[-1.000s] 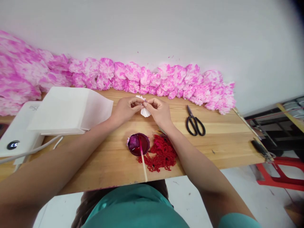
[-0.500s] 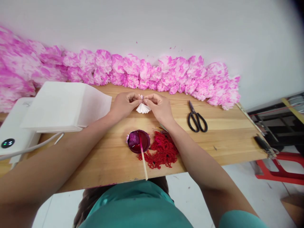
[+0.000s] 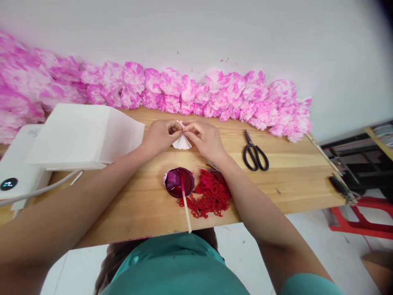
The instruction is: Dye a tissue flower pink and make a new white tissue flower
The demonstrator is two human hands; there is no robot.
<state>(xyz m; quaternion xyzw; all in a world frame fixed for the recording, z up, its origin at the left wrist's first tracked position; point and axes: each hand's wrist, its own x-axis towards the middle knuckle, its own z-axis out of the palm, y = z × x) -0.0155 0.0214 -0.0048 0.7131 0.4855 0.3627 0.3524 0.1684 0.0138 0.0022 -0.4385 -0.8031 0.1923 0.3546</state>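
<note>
While the table spans the view, a long bank of pink flowers lines its far side; at the left, a white block overlaps a white device with a cable; near the front edge lies red yarn, partly hidden by the right forearm; scissors lie to the right, well apart from both hands; just beside the yarn sits a dark bowl, apparently holding red liquid, its stick leaning out to the table's near edge.

Beyond the bowl, the left hand and right hand meet over a small pleated white paper; each grip is nearly closed, thumb and fingers pinching its gathered middle while the ends fan out; how firmly they press, I cannot tell.

The likeliest trouble is the stick: a forearm or the shirt nudging its end could tip the bowl and stain the yarn; uneven pulling between the two pinches could tear the paper, and a slackened one could let the pleats spread.
</note>
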